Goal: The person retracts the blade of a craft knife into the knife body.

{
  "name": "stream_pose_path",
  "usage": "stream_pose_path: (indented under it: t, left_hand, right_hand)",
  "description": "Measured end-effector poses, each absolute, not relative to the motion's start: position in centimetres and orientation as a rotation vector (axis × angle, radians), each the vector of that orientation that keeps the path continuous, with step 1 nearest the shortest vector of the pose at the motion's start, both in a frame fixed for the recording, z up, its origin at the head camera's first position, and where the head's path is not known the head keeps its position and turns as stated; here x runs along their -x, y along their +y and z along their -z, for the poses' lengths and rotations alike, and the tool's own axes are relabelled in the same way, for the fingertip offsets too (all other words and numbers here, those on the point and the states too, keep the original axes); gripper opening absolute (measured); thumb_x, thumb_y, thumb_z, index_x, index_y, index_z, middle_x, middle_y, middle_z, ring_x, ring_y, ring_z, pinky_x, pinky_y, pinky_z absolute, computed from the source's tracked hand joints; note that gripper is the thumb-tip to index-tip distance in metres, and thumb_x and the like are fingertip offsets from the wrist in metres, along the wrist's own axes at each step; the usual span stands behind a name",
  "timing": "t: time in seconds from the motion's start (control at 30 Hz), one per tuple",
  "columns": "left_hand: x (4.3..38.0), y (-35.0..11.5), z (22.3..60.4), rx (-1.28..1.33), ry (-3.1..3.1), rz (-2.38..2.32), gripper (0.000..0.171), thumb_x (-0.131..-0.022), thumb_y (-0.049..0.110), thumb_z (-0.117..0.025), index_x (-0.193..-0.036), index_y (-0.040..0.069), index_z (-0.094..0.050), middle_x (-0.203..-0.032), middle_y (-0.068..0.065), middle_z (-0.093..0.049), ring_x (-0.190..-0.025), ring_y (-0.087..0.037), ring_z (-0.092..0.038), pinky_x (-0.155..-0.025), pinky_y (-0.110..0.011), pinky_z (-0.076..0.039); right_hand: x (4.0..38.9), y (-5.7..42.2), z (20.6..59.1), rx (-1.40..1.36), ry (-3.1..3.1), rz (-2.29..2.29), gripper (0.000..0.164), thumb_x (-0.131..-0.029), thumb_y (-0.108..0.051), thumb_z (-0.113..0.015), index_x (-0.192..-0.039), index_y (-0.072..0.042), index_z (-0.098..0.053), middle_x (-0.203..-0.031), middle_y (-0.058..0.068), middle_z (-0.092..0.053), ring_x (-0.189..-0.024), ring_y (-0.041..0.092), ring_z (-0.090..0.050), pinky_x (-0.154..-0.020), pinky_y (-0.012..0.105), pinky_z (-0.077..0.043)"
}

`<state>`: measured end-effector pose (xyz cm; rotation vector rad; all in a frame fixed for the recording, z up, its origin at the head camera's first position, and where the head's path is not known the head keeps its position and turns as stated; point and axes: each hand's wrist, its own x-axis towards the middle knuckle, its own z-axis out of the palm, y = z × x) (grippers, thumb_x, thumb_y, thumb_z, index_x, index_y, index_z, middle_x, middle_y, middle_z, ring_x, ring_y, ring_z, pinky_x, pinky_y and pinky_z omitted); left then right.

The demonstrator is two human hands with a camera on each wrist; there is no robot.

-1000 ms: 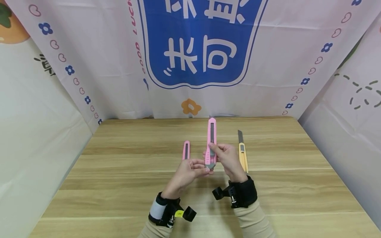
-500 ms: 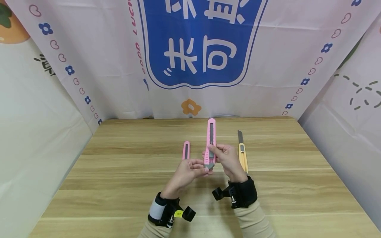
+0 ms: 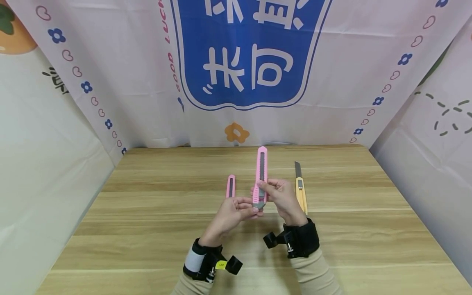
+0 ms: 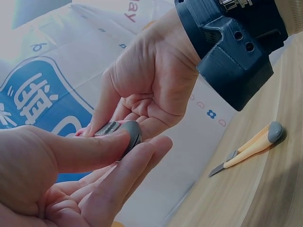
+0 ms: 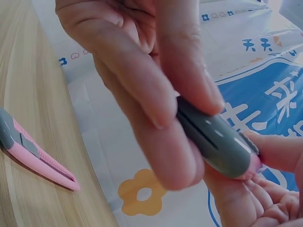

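Upright above the table, a pink utility knife (image 3: 262,164) is held between both hands, no blade showing past its top end. The left hand (image 3: 229,216) pinches the grey end cap (image 5: 215,139) at its bottom. The right hand (image 3: 284,200) grips the lower body from the right, thumb on the grey slider (image 4: 108,128). A second pink utility knife (image 3: 230,186) lies on the table, its lower part hidden behind the left hand in the head view. Right of the hands lies a yellow utility knife (image 3: 300,192), its blade (image 4: 217,170) extended.
The wooden table (image 3: 147,229) reaches back to a printed cloth (image 3: 147,114) hanging behind it. More pale cloth stands along the left and right sides. Each wrist wears a black camera strap (image 3: 300,239).
The right thumb has slid slightly down the pink knife with the slider, and the small blade tip at its top has gone from sight. The left hand stays almost still.
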<state>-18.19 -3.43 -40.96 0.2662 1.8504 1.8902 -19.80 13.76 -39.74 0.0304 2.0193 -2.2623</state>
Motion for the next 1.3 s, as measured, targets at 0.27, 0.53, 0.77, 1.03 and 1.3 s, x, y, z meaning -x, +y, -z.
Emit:
stream_pose_path:
  t: [0.27, 0.53, 0.77, 1.03, 1.3]
  left_hand:
    - [18.25, -3.44, 41.01, -0.267, 1.835, -1.885, 0.032, -0.091, -0.004, -0.058, -0.121, -0.012, -0.055, -0.113, -0.029, -0.068, -0.094, -0.020, -0.074, -0.091, -0.034, -0.058]
    - [18.31, -3.46, 41.11, -0.302, 1.817, -1.892, 0.032, -0.092, -0.005, -0.055, -0.122, -0.014, -0.053, -0.113, -0.031, -0.066, -0.092, -0.017, -0.074, -0.091, -0.033, -0.058]
    - [18.26, -3.51, 41.08, -0.295, 1.806, -1.903, 0.032, -0.092, -0.004, -0.055, -0.122, -0.013, -0.053, -0.114, -0.031, -0.066, -0.092, -0.016, -0.073, -0.088, -0.028, -0.059]
    - [18.34, -3.39, 41.11, -0.309, 1.811, -1.895, 0.032, -0.092, -0.002, -0.055, -0.123, -0.013, -0.053, -0.113, -0.030, -0.067, -0.093, -0.017, -0.074, -0.088, -0.029, -0.059]
    - [18.30, -3.15, 41.10, -0.297, 1.825, -1.901, 0.032, -0.092, 0.000, -0.057, -0.123, -0.010, -0.055, -0.113, -0.029, -0.068, -0.095, -0.020, -0.073, -0.087, -0.029, -0.059]
  right_hand:
    - [19.72, 13.84, 39.67, -0.025, 2.006, 2.262, 0.036, -0.095, -0.011, -0.059, -0.116, 0.017, -0.058, -0.081, -0.001, -0.078, -0.075, 0.006, -0.073, -0.071, 0.021, -0.060]
    - [19.76, 14.11, 39.84, 0.058, 1.999, 2.260, 0.040, -0.093, -0.008, -0.060, -0.120, 0.021, -0.053, -0.079, -0.008, -0.077, -0.077, 0.005, -0.073, -0.072, 0.021, -0.060]
    - [19.71, 14.13, 39.65, 0.082, 1.971, 2.268, 0.039, -0.093, -0.007, -0.059, -0.121, 0.021, -0.052, -0.087, 0.003, -0.078, -0.079, 0.007, -0.074, -0.072, 0.021, -0.060]
    - [19.68, 14.24, 39.54, 0.072, 1.979, 2.265, 0.038, -0.093, -0.001, -0.057, -0.122, 0.022, -0.051, -0.097, 0.017, -0.076, -0.078, 0.006, -0.073, -0.071, 0.021, -0.060]
    - [19.85, 14.45, 39.69, 0.038, 1.989, 2.248, 0.040, -0.093, -0.005, -0.059, -0.124, 0.019, -0.051, -0.102, 0.020, -0.074, -0.079, 0.005, -0.073, -0.072, 0.020, -0.060]
